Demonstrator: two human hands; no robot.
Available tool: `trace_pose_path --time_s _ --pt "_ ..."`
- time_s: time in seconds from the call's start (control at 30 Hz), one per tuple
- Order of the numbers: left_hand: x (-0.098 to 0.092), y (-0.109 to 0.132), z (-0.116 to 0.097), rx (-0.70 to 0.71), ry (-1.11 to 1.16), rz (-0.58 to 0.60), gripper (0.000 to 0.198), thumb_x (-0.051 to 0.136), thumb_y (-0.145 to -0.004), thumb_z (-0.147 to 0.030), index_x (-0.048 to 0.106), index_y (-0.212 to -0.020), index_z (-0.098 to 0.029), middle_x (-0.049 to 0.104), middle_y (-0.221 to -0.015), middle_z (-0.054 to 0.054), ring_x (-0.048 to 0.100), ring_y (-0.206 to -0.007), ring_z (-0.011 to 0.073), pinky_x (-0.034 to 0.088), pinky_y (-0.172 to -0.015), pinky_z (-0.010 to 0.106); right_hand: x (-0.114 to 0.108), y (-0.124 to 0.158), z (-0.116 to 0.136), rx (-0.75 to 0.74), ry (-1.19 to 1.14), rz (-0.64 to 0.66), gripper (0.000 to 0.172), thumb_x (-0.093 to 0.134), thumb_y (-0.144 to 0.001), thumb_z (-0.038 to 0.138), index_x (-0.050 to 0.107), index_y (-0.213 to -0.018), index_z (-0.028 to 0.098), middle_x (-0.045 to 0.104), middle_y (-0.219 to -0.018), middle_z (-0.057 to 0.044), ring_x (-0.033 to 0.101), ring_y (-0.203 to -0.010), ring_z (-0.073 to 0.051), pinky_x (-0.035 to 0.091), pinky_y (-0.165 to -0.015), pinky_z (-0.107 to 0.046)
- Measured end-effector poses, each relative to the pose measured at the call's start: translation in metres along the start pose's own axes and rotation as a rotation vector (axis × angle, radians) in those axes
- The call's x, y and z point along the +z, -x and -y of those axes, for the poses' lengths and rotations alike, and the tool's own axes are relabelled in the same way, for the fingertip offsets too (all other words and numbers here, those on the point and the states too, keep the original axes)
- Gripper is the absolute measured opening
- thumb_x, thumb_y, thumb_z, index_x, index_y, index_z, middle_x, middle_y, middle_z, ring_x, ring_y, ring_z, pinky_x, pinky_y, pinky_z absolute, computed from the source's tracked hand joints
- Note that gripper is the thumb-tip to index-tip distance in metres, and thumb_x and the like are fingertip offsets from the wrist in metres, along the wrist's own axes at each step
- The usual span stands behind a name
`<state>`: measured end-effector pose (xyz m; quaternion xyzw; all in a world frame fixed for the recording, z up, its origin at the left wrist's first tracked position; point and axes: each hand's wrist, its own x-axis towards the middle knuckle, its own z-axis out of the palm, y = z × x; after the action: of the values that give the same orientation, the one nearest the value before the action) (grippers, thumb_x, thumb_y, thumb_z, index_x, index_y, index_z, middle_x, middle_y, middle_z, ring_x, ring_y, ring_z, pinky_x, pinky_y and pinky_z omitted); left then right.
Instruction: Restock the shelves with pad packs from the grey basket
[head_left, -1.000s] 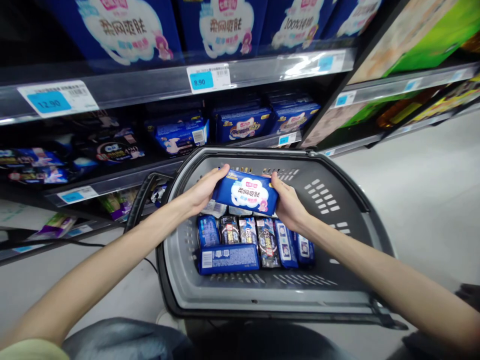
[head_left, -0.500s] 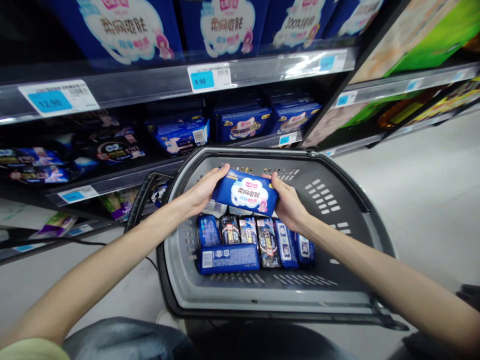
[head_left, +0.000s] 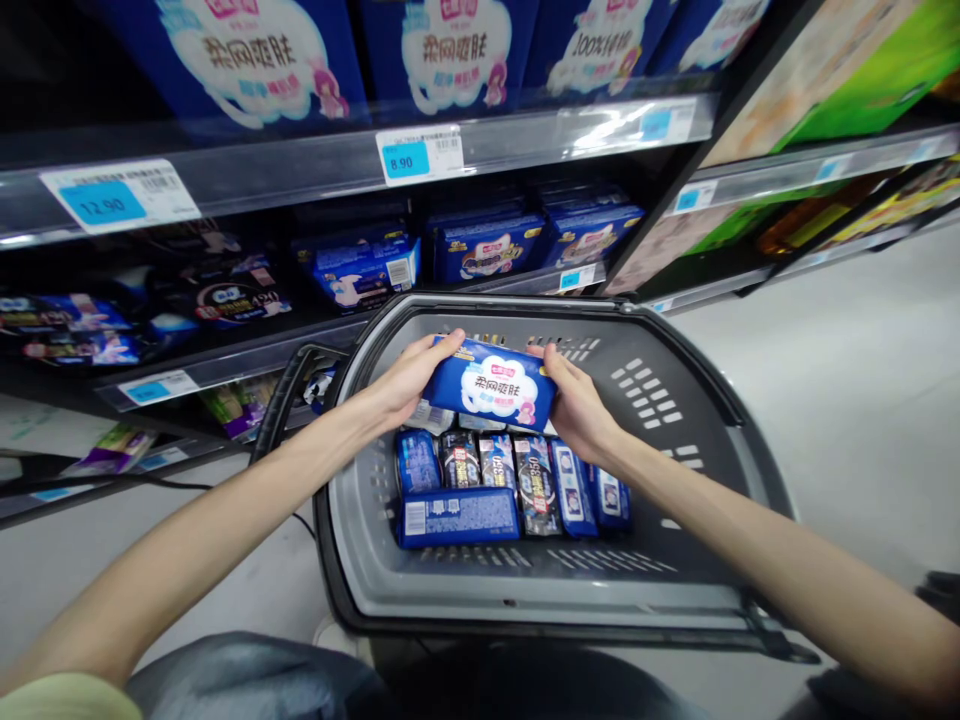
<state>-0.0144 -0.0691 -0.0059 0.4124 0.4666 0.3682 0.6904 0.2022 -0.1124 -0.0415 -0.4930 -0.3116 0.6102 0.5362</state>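
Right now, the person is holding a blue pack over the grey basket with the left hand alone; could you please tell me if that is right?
Not quite: the head view shows both the left hand and the right hand holding the blue pack, one at each end. It is indeed over the grey basket.

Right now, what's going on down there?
A person's left hand and right hand hold a blue sanitary pad pack, its cloud-print front turned up, by opposite ends above a gray shopping basket. A row of blue and black packs sits inside, with another blue pack lying crosswise on the near side.
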Motion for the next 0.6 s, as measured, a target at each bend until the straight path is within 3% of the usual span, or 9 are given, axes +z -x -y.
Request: trace_pose_path --time_s 0.2,0.43,0.5,0.6 --pt "-0.001 -0.005 -0.003 0.050 0.134 -0.091 0.041 0.067 -0.086 -0.057 0.069 -0.098 -0.019 0.076 -0.094 0.008 0.070 -0.095 0.0241 0.055 -0.091 0.038 0.008 0.012 0.003 -0.013 0.099 0.217 0.039 0.077 -0.080 0.053 0.069 -0.110 0.030 0.071 -0.121 -0.003 0.064 -0.112 -0.025 0.054 -0.095 -0.042" --pt "-0.001 -0.005 -0.003 -0.012 0.193 -0.114 0.044 0.065 -0.086 -0.058 0.070 -0.109 -0.020 0.077 -0.097 0.008 0.072 -0.094 0.0247 0.058 -0.090 0.038 0.008 0.014 0.007 -0.012 0.118 0.273 0.047 0.084 -0.074 0.047 0.067 -0.114 0.029 0.069 -0.127 -0.005 0.064 -0.112 -0.027 0.055 -0.093 -0.044" --pt "-0.002 -0.006 -0.003 -0.027 0.206 -0.108 0.046 0.066 -0.086 -0.059 0.069 -0.110 -0.020 0.077 -0.097 0.008 0.072 -0.093 0.0248 0.058 -0.089 0.038 0.008 0.014 0.010 -0.007 0.149 0.284 0.049 0.085 -0.073 0.046 0.066 -0.115 0.027 0.070 -0.123 -0.007 0.067 -0.104 -0.027 0.057 -0.088 -0.044" --pt "-0.002 -0.007 -0.003 -0.075 0.220 -0.117 0.048 0.065 -0.086 -0.061 0.069 -0.110 -0.019 0.077 -0.097 0.009 0.073 -0.091 0.0249 0.059 -0.087 0.038 0.008 0.015 0.015 0.022 0.260 0.300 0.049 0.083 -0.073 0.050 0.065 -0.111 0.023 0.075 -0.105 -0.010 0.071 -0.076 -0.024 0.059 -0.072 -0.044"
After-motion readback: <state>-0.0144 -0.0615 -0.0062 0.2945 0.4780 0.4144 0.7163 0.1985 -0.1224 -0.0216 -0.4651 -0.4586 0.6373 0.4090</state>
